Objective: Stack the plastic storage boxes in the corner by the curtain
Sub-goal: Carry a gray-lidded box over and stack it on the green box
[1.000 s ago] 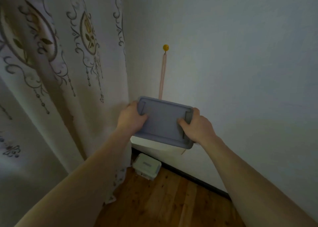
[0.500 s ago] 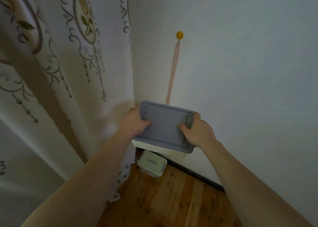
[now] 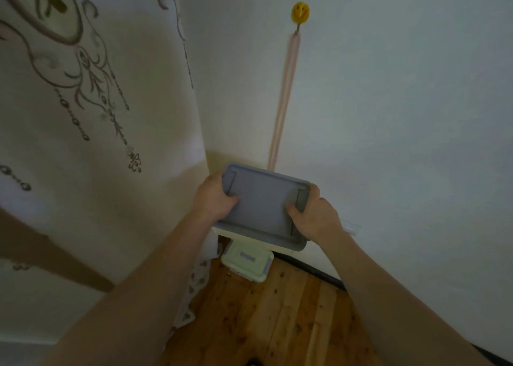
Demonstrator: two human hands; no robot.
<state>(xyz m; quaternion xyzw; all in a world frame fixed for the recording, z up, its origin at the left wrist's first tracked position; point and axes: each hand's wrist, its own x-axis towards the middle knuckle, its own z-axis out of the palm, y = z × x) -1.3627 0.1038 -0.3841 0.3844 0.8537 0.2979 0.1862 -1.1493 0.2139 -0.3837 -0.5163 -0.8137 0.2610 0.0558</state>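
Nearest to me, my two bare forearms reach forward and down over the knotty wooden plank floor [image 3: 277, 318] toward the corner. My left hand [image 3: 215, 199] grasps the left end of the white plastic storage box with the grey-blue lid [image 3: 263, 204], thumb lying on the lid and fingers wrapped under the rim out of sight; my right hand [image 3: 315, 215] grasps the right end the same way, thumb pressed on the lid beside its clip. I carry the box level and in the air, above the floor and close to the corner. Below it, partly hidden by it, sits a smaller pale green plastic box with a latched lid [image 3: 247, 260] on the floor, against the dark skirting and just beside the hem of the cream curtain with brown scroll embroidery [image 3: 91, 121] on the left. Behind, on the white wall [image 3: 402, 115], a pink ribbon [image 3: 284, 102] hangs from a yellow smiley hook [image 3: 300, 11]. As I judge it, the base box is placed and this one is not yet stacked: I have to lower it squarely onto the green lid and let go. Whether more boxes wait elsewhere, I cannot tell.
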